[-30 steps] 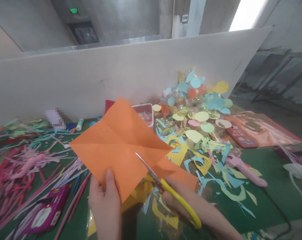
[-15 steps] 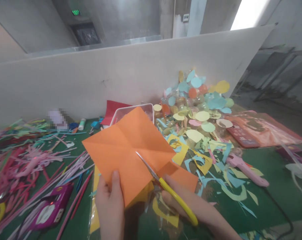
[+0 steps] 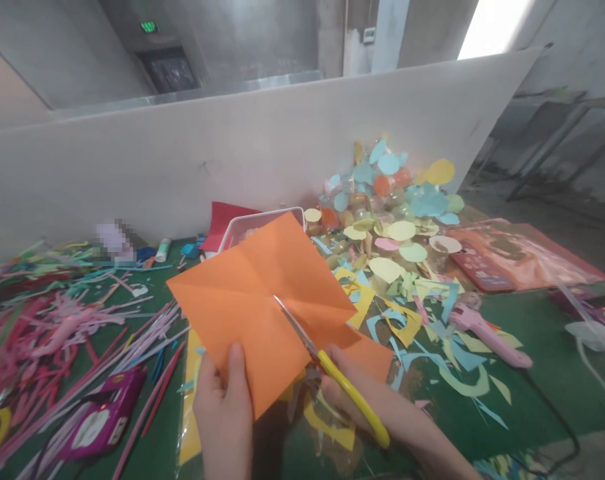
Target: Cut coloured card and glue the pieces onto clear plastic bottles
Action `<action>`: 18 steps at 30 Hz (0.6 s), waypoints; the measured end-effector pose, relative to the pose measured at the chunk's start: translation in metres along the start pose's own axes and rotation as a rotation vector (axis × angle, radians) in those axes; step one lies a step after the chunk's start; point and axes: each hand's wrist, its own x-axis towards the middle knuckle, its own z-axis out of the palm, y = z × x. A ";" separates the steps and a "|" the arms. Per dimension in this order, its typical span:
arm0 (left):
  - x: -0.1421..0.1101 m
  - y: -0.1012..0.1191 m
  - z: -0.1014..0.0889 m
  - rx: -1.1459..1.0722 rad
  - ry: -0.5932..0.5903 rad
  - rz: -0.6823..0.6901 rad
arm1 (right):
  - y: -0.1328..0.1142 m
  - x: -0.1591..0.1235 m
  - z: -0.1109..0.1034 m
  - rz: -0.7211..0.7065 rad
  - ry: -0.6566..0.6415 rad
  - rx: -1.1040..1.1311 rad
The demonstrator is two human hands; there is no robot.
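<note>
— From the left side, what do I have?
— My left hand point(image 3: 225, 413) pinches the orange paper point(image 3: 262, 320) near its lower edge, thumb on top. The creased sheet is above the bench point(image 3: 522, 407).
— And the scissors point(image 3: 352, 398)?
— One blade lies over the paper; the other I cannot see. My right hand point(image 3: 375, 390) is closed around the yellow handle. I should hold the sheet firm, snip slowly, and turn the paper, not my wrist.
</note>
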 end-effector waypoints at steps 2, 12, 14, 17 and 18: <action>-0.003 0.002 0.000 0.005 -0.008 -0.030 | 0.000 0.000 0.001 -0.027 -0.006 0.009; -0.002 -0.005 -0.003 0.042 0.007 0.013 | 0.000 0.008 0.007 -0.015 0.039 0.143; -0.002 -0.006 -0.004 0.041 -0.001 0.003 | -0.002 0.008 0.005 -0.016 0.034 0.150; -0.003 -0.006 -0.004 0.025 -0.001 -0.011 | -0.005 0.005 0.002 -0.020 0.041 0.133; -0.004 -0.006 -0.004 0.012 -0.003 -0.017 | -0.007 0.004 0.001 -0.018 0.038 0.134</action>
